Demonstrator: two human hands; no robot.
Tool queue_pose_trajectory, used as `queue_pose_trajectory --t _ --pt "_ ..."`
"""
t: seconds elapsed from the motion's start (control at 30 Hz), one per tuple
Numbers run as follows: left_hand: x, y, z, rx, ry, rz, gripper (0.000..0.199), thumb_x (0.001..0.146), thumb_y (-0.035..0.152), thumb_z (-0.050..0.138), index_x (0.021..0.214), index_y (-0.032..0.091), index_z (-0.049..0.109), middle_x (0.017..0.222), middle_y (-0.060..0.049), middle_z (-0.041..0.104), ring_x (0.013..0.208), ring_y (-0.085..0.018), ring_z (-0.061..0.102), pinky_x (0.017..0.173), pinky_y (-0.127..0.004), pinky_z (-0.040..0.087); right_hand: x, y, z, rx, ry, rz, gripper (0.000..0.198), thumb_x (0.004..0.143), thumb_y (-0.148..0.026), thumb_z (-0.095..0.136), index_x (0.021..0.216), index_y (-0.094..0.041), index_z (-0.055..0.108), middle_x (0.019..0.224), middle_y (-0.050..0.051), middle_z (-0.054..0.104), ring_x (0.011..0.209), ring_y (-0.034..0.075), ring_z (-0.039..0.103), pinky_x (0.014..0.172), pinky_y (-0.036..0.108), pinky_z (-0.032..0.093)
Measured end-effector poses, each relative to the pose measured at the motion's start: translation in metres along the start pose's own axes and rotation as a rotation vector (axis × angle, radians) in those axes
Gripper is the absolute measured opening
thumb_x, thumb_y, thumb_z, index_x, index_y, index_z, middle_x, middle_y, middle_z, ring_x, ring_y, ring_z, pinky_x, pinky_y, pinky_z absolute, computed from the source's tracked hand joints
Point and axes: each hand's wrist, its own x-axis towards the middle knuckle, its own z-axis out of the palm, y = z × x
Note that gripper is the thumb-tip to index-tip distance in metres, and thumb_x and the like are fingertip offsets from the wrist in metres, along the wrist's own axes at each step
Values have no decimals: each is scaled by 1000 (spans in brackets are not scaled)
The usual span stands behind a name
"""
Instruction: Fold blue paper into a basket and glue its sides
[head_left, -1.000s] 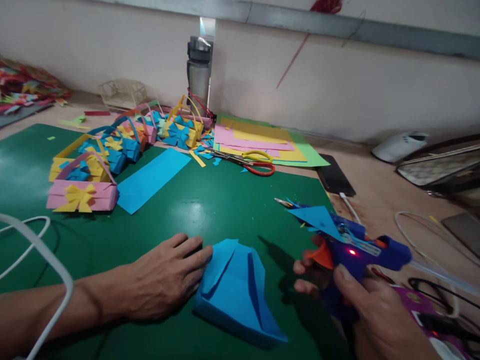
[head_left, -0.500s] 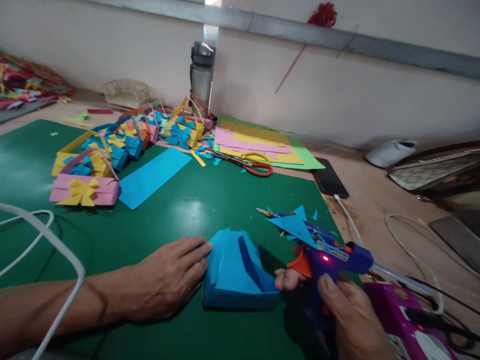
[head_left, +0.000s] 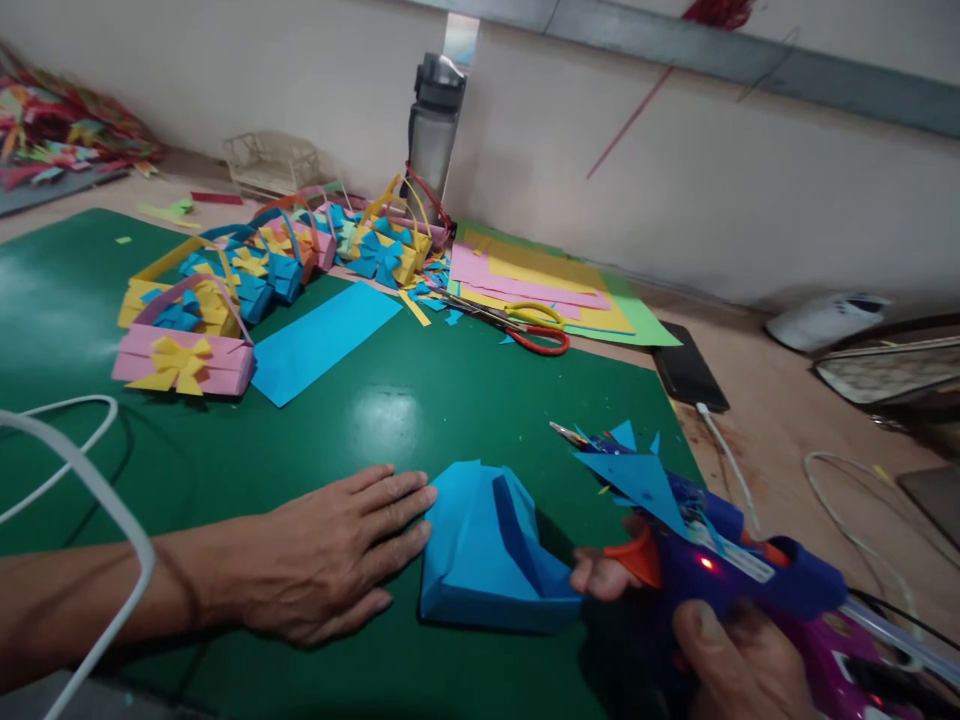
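Observation:
My left hand (head_left: 337, 560) lies flat on the green mat (head_left: 315, 440) with its fingers stretched out. Its fingertips touch the left side of a folded blue paper box (head_left: 480, 560), whose right end is lower and partly unfolded. In my right hand (head_left: 739, 660) is a blue glue gun (head_left: 720, 560) with an orange trigger and a lit red light. Blue paper scraps (head_left: 634, 485) cling along its barrel, and its nozzle points to the upper left, above the mat. One right fingertip is close to the box's right corner; whether it touches is unclear.
Small paper baskets with bows (head_left: 184, 365) line the back left. Beside them lie a blue paper strip (head_left: 330, 340), scissors (head_left: 536, 325) and coloured sheets (head_left: 562, 290). A bottle (head_left: 435, 130) stands behind. A white cable (head_left: 112, 500) crosses the left; a phone (head_left: 686, 365) lies right.
The glue gun has moved right and slightly down, away from the box. My left hand's fingers are a little more spread, still at the box. The whole view has also shifted and tilted.

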Motion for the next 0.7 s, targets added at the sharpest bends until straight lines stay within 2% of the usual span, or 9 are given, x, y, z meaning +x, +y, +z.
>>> queue_pose_trajectory --t 0.13,0.27,0.4,0.5,0.6,0.7 --pt "0 -2 -3 -3 -53 21 50 90 31 43 136 11 37 144 -22 32 133 -37 28 105 -54 30 -3 0 -2 76 -85 72 40 81 -58 44 83 -26 69 67 9 68 72 30 66 56 37 53" --pt "-1 -4 -4 -27 -89 22 48 90 31 43 135 18 37 145 -23 28 134 -38 26 103 -56 32 -2 -3 -4 114 -170 71 39 79 -59 48 83 -27 69 62 8 67 69 30 66 60 39 53" --pt "-2 -5 -3 -47 -71 24 44 89 31 46 132 25 41 146 -19 27 134 -38 26 101 -57 33 -1 -4 -3 127 -165 47 38 79 -58 49 80 -26 70 63 9 67 73 30 66 63 38 54" --pt "-1 -7 -2 -31 -13 26 39 89 28 47 127 24 46 144 -16 33 132 -36 31 100 -55 35 -3 -1 0 155 -115 3 39 83 -56 45 80 -25 69 65 8 67 80 29 66 74 39 53" --pt "5 -9 -2 -9 51 30 35 89 26 46 123 19 50 137 -14 44 127 -34 37 98 -51 39 -5 2 4 199 -43 -89 38 84 -53 45 81 -23 67 67 6 67 83 28 65 84 40 50" --pt "12 -9 -4 3 37 26 38 89 28 44 125 16 48 129 -13 51 121 -33 42 98 -51 38 -5 0 5 186 -37 -128 37 83 -54 47 78 -24 66 69 7 67 82 27 65 81 38 52"
